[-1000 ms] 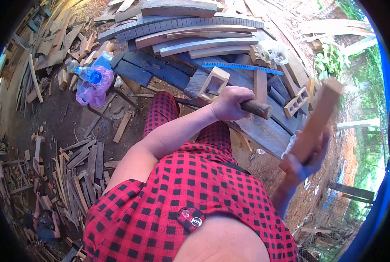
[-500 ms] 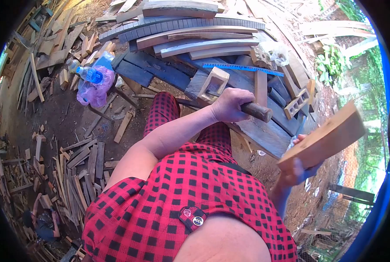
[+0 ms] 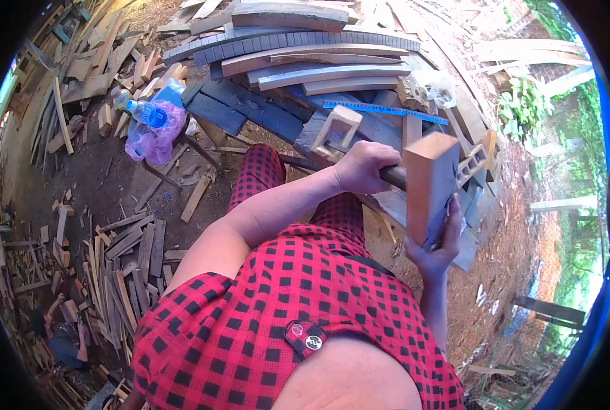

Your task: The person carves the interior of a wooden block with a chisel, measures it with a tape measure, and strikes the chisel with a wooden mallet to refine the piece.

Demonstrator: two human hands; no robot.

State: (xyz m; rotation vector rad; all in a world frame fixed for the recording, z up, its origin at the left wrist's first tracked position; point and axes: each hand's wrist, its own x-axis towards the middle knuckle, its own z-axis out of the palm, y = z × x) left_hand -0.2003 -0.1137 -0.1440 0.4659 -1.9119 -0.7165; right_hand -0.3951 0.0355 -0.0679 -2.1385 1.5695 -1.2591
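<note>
- Plainly, a pale, squared wooden block [image 3: 430,184] is seen held upright in front of the red-checked shirt [image 3: 298,301], its smooth broad face turned toward the camera and its top end cut flat.
- It is gripped from below by the right hand [image 3: 436,247]; the fingers [image 3: 453,217] are wrapped up along its right edge and pressed against the wood, while the thumb is hidden behind the block.
- The right forearm is raised steeply from below, with the wrist bent so that the block is stood just over the edge of the dark plank bench [image 3: 250,109].
- A round, dark wooden handle [image 3: 392,175] is clasped by the left hand [image 3: 363,166], all fingers curled tightly round it in a fist; its far end is covered by the block, so what it carries cannot be told.
- The left arm is stretched forward across the lap, elbow bent, with the fist resting low over the bench.
- Just beyond the left hand, a small hollowed wooden frame [image 3: 337,130] is laid on the bench, and a blue ruler [image 3: 385,110] is laid further back.
- Curved planks [image 3: 312,58] are stacked at the bench's far side.
</note>
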